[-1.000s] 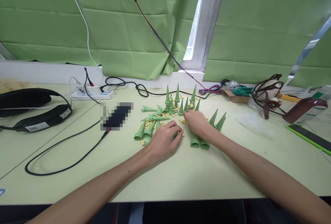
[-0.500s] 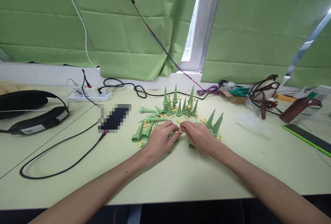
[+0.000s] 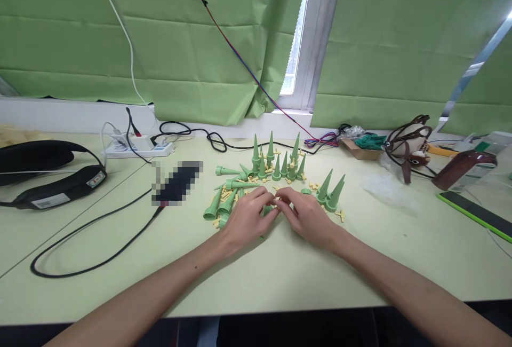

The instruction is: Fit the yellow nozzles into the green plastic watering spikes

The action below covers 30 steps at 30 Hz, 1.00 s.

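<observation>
My left hand (image 3: 251, 212) is closed around a green plastic cone-shaped spike (image 3: 268, 210), mostly hidden by its fingers. Close against it, my right hand (image 3: 307, 212) is closed in a pinch, its fingertips meeting those of the left. A pale yellow bit shows between the fingertips, seemingly one of the small yellow valves. Behind the hands, several green spikes (image 3: 277, 170) stand point up, some with yellow valves fitted. More spikes (image 3: 227, 204) lie on their sides left of my left hand, among loose yellow valves. Two upright spikes (image 3: 335, 195) stand beyond my right hand, near a loose yellow valve (image 3: 341, 215).
On the left lie a black headset-like device (image 3: 60, 187), a power strip (image 3: 140, 148) and a black cable (image 3: 80, 275). To the right are clear plastic wrap (image 3: 390, 192), a green-edged phone (image 3: 476, 215), a brown bottle (image 3: 460, 171) and a small cardboard box (image 3: 360, 149).
My right hand has shifted slightly left, its fingertips now closer to my left hand. The yellow valve beside my right wrist shows more fully. My left hand stays nearly still.
</observation>
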Tool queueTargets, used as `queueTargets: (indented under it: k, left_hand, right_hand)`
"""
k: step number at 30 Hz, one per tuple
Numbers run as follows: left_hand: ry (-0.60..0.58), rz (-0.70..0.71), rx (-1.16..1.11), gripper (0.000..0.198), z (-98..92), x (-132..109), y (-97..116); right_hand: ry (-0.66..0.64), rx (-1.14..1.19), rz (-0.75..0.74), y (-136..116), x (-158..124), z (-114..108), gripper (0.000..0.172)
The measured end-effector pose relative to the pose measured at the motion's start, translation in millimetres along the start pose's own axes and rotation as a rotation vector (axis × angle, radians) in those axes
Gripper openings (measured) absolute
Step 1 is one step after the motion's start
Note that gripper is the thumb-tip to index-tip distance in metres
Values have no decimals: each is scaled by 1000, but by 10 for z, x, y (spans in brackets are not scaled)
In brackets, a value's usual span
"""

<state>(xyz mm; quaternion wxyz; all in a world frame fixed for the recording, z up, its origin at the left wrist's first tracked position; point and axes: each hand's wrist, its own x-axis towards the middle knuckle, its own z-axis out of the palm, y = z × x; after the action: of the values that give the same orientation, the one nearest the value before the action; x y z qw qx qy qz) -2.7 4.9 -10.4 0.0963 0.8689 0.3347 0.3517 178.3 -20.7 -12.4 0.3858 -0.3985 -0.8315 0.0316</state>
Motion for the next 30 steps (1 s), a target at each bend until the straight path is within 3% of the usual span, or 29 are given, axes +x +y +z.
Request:
queueTargets:
  k: [5,13,20,30]
  left_hand:
    - [42,21,-39,2,5,-9,1]
    - [43,68,-77,21,-10,-21,45]
    - [33,94,-30,3,2,-18,35]
    - [67,50,3,7,-13,-24,18]
  right_hand:
    - [47,63,33,-39,-2,5,16]
    - [49,190,92,-43,-1,12,32]
    - [23,179,99,-19,-8,18,29]
    - [48,156,40,-45,-14,-7,25]
